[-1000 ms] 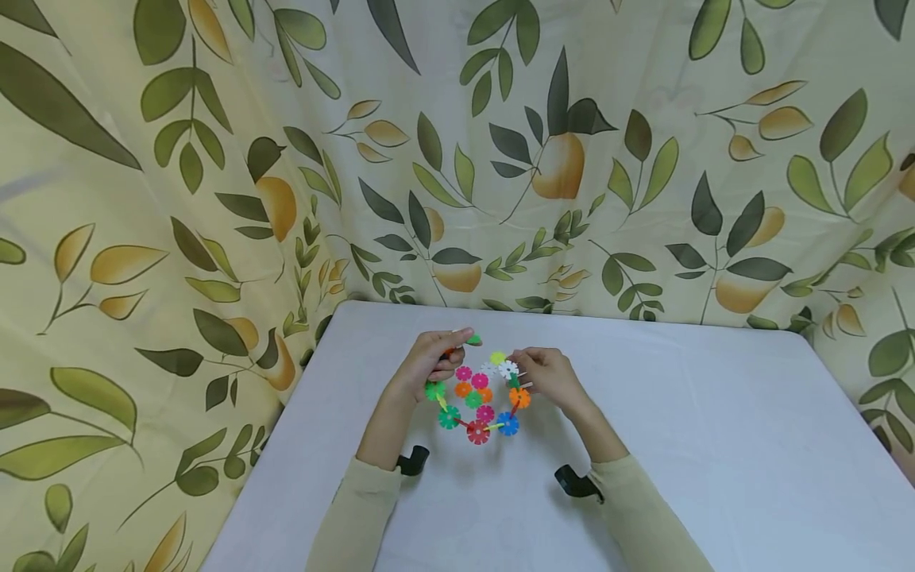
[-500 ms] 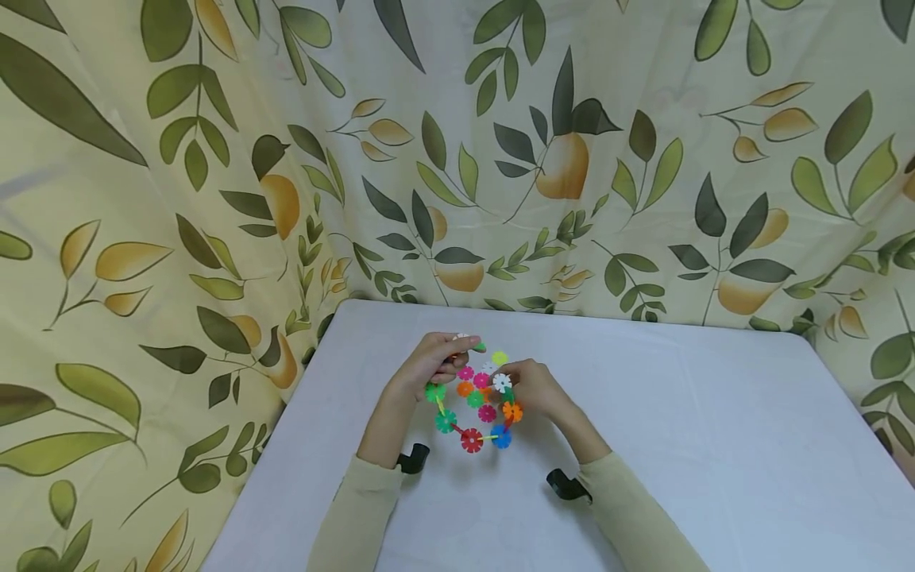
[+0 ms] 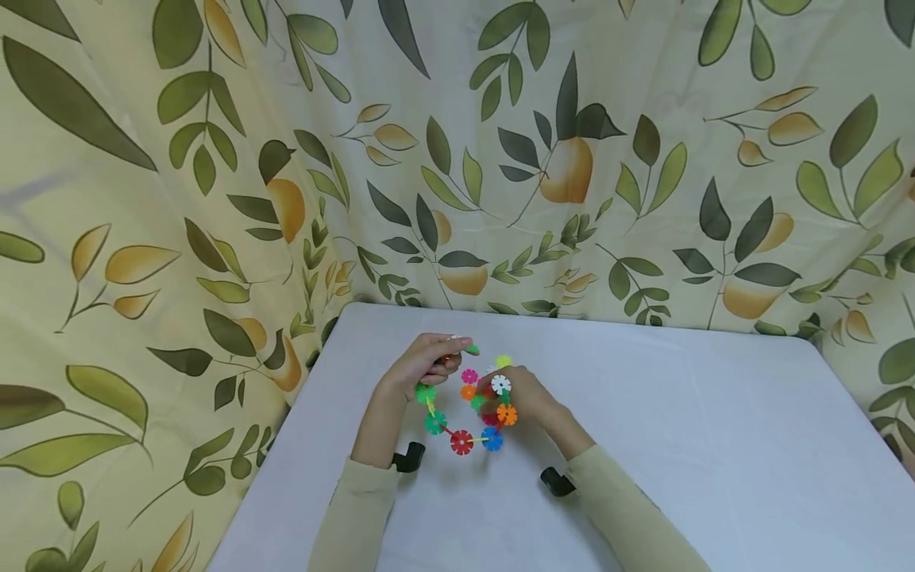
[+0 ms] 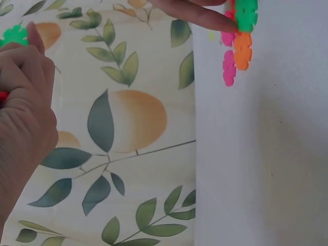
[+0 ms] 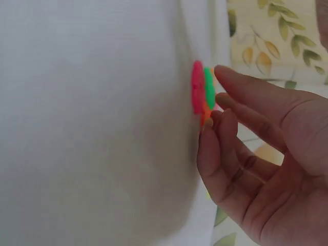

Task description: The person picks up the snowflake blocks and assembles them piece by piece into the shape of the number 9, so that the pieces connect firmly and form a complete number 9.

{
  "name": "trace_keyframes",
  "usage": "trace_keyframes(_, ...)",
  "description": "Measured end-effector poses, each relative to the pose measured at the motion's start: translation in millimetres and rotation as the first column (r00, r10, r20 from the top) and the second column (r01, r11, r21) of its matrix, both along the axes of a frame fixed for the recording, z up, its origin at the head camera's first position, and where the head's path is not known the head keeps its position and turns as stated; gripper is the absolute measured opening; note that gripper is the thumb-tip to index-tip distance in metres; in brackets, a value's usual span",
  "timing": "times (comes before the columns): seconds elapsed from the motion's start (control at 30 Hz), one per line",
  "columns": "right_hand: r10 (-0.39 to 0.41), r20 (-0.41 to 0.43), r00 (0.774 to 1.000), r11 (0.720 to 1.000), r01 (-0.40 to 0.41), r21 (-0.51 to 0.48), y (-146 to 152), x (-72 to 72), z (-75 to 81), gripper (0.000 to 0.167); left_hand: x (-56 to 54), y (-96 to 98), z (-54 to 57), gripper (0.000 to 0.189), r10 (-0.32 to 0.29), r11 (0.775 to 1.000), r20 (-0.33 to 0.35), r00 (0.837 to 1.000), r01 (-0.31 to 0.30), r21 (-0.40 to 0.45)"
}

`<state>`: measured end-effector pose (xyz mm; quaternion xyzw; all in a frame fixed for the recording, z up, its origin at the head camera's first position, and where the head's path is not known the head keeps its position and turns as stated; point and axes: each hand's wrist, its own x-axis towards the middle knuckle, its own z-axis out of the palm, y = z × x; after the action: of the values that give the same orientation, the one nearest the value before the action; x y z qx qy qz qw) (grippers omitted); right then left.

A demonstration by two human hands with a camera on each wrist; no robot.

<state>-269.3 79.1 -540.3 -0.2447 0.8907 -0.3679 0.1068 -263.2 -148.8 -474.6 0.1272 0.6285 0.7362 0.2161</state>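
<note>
Multicoloured plastic disc chain [image 3: 457, 447] gripped by left hand [image 3: 420, 365], fingers curled; loose notched discs [image 3: 468, 392] on white table [image 3: 643, 445], at fingertips of right hand [image 3: 527, 396], the nearer; can't tell whether it pinches any.

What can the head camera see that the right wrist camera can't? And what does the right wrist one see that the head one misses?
Only the head view: the blue disc of the flower chain, both sleeves and the black things by the wrists.

Only the right wrist view: the palm side of the right hand, with its fingers curled in. From the head you see its back.

Both: the right hand, a pink disc, a green disc, the white table and the leafy curtain.
</note>
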Motion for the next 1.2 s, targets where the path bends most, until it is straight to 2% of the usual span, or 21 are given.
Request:
trace_keyframes(0.07, -0.002, 0.005, 1.000, 1.000, 0.002, -0.022, -2.6, 0.3, -2.6, 0.024, 0.4, 0.1, 0.0, 0.026, -0.012, 1.000, -0.007, 1.000, 0.012, 0.007)
trace_keyframes(0.17, -0.050, 0.041, 0.998, 0.998, 0.052, -0.044, -8.1, 2.7, -2.0, 0.023, 0.4, 0.9, -0.7, 0.025, -0.031, 0.999, -0.003, 1.000, 0.032, 0.028)
trace_keyframes(0.43, -0.051, -0.030, 0.998, 0.994, 0.048, -0.097, -2.7, 3.8, 0.1, 0.017, 2.4, 6.4, -0.5, 0.025, -0.049, 0.995, 0.025, 0.998, 0.046, 0.089)
trace_keyframes(0.5, -0.079, -0.053, 0.995, 0.993, 0.074, -0.097, 1.7, 3.5, 1.9, 0.014, 2.4, 7.0, -0.8, 0.025, -0.043, 0.995, 0.025, 0.999, 0.040, 0.092)
trace_keyframes(0.6, -0.162, -0.040, 0.986, 0.982, 0.157, -0.107, 8.9, 2.5, 7.4, 0.015, 1.9, 7.6, -1.7, 0.025, -0.038, 0.995, 0.021, 0.999, 0.036, 0.089)
trace_keyframes(0.7, -0.260, 0.012, 0.965, 0.953, 0.259, -0.158, 15.7, 1.9, 16.0, 0.014, 1.3, 8.2, -3.0, 0.025, -0.046, 0.995, 0.020, 0.999, 0.044, 0.089)
trace_keyframes(0.8, -0.309, 0.095, 0.946, 0.905, 0.323, -0.277, 21.6, 3.2, 28.2, 0.018, 1.2, 9.8, -4.6, 0.025, -0.061, 0.993, 0.026, 0.998, 0.058, 0.103)
trace_keyframes(0.97, -0.300, 0.192, 0.934, 0.822, 0.356, -0.445, 28.5, 10.0, 49.5, 0.026, 1.0, 14.2, -7.0, 0.026, -0.064, 0.992, 0.045, 0.997, 0.059, 0.116)
trace_keyframes(1.07, -0.288, 0.208, 0.935, 0.792, 0.355, -0.497, 30.5, 15.6, 59.8, 0.027, 1.3, 17.3, -7.7, 0.025, -0.056, 0.994, 0.048, 0.997, 0.051, 0.100)
trace_keyframes(1.2, -0.278, 0.217, 0.936, 0.776, 0.352, -0.524, 31.2, 22.1, 68.9, 0.029, 1.8, 20.9, -8.9, 0.023, -0.052, 0.995, 0.054, 0.997, 0.047, 0.088)
